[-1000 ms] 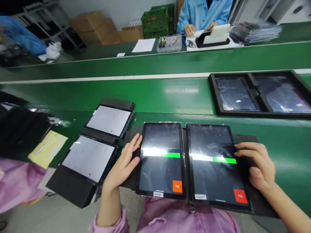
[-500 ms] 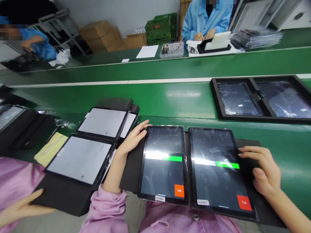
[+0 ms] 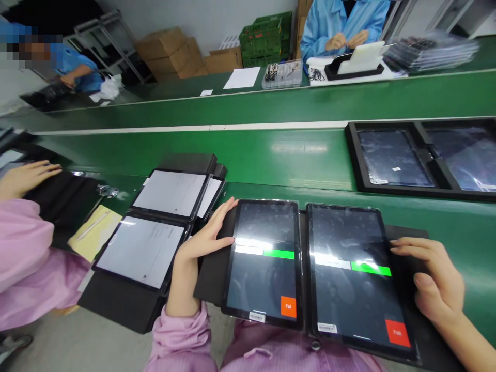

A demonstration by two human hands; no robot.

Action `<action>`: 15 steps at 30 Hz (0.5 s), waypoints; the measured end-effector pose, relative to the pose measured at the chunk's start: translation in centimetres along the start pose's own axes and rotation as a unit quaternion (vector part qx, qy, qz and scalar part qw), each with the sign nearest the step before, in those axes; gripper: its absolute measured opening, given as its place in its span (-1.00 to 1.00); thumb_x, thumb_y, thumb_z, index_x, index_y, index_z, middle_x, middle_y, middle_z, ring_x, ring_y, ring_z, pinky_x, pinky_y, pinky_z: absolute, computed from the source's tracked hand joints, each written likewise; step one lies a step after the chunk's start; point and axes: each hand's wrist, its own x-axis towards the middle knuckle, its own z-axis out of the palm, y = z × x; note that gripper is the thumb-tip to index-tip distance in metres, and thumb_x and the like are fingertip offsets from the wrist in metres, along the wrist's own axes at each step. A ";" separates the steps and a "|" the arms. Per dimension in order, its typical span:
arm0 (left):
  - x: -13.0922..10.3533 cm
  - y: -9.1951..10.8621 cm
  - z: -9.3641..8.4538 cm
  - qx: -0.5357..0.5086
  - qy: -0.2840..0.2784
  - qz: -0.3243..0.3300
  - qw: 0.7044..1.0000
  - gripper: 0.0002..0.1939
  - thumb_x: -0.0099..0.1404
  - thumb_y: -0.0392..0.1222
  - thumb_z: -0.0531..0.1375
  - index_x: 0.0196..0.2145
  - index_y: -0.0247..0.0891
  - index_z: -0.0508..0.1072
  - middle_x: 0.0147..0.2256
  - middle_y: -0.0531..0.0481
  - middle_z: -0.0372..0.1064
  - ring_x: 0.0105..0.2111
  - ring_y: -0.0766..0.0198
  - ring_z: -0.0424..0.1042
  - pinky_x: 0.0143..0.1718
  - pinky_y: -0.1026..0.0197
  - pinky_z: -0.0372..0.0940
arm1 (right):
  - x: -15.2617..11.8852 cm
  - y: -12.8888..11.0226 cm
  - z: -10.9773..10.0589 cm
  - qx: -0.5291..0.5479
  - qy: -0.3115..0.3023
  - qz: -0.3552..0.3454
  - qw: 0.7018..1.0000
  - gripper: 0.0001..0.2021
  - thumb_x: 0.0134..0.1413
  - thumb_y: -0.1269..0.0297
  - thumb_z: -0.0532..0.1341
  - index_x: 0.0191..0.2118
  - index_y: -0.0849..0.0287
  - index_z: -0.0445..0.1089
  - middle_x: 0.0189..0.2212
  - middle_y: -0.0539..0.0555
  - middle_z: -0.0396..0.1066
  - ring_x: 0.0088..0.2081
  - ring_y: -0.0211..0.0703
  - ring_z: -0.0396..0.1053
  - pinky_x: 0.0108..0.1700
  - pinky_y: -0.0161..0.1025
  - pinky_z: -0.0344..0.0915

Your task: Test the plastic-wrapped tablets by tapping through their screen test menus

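Observation:
Two dark-screened tablets lie side by side on black foam at the bench's near edge. The left tablet (image 3: 263,279) and the right tablet (image 3: 349,294) each show a white and green bar and a red "Fail" square. My left hand (image 3: 209,232) rests at the left tablet's upper left edge, fingers stretched out and thumb apart. Beside the right tablet's right edge is my right hand (image 3: 437,274), fingers bent and apart, fingertips at the edge, holding nothing. Left of my left arm, white-screened tablets (image 3: 141,250) lie on more black foam.
A black tray (image 3: 352,160) with two wrapped tablets sits at right. Yellow paper (image 3: 95,232) with a pen lies left. A neighbour's hand (image 3: 29,178) is at far left. Across the green bench (image 3: 248,160), people in blue work near a parts box (image 3: 282,75) and papers.
The neighbour's hand has left the black foam at lower left, and a hand now shows farther up at far left. The view has shifted slightly; my hands stay by the same tablets.

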 end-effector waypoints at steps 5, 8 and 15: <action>0.5 -0.2 0.0 -0.010 0.032 -0.013 0.999 -0.09 0.44 -0.04 0.20 0.53 -0.08 -0.24 0.50 -0.20 -0.18 0.48 -0.09 -0.17 0.48 -0.19 -0.22 | 0.2 0.0 0.1 0.001 0.006 -0.013 1.000 -0.68 0.46 0.06 -0.01 -0.06 0.10 0.41 -0.17 0.20 0.45 -0.16 0.14 0.41 -0.13 0.05 0.27; 0.9 0.0 0.1 -0.022 0.046 -0.034 0.998 -0.11 0.41 -0.02 0.21 0.52 -0.08 -0.15 0.47 -0.18 -0.07 0.46 -0.09 -0.10 0.47 -0.17 -0.18 | 0.3 -0.1 0.2 0.002 0.014 -0.009 1.000 -0.68 0.46 0.06 0.00 -0.08 0.11 0.41 -0.18 0.19 0.45 -0.16 0.12 0.41 -0.13 0.03 0.27; 2.1 -0.1 1.3 -0.148 0.223 -0.090 0.959 -0.06 0.35 0.29 0.20 0.47 -0.25 0.03 0.34 -0.29 0.24 0.39 -0.11 0.12 0.43 -0.15 -0.06 | 0.2 1.1 0.0 0.043 0.103 0.090 0.990 -0.65 0.38 -0.03 0.09 -0.20 0.12 0.47 -0.20 0.17 0.47 -0.13 0.09 0.42 -0.04 0.04 0.26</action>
